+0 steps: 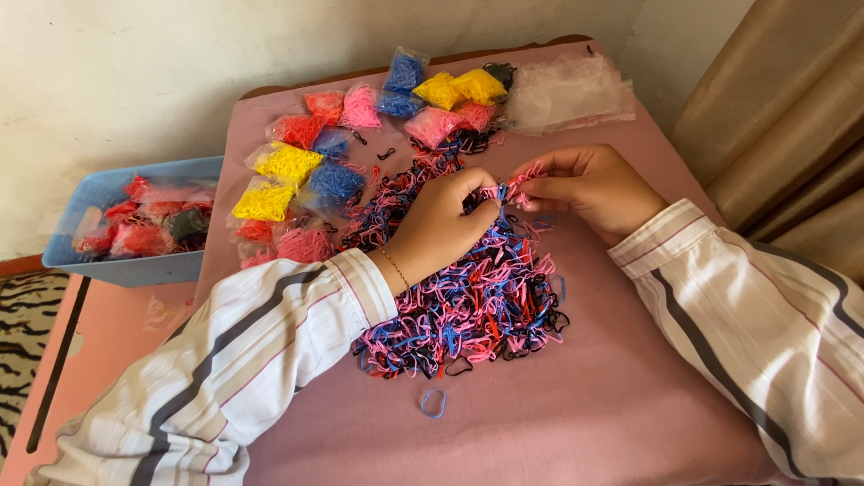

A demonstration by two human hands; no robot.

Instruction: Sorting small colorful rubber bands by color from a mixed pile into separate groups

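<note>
A big loose pile of small elastic bands (477, 301) in pink, blue, red and black lies on a pink cloth-covered table (612, 405). My left hand (441, 225) hovers over the pile's upper part, its fingertips pinching pink bands. My right hand (589, 184) meets it from the right and pinches the same small bunch of pink bands (517, 184) between the two hands. Both arms wear striped white sleeves.
Small clear bags of sorted bands, yellow (270, 180), blue (337, 184), pink and red, lie at the table's back left. Empty clear bags (567, 90) sit at the back right. A blue basket (135, 220) with filled bags stands left. One blue band (433, 402) lies alone near the front.
</note>
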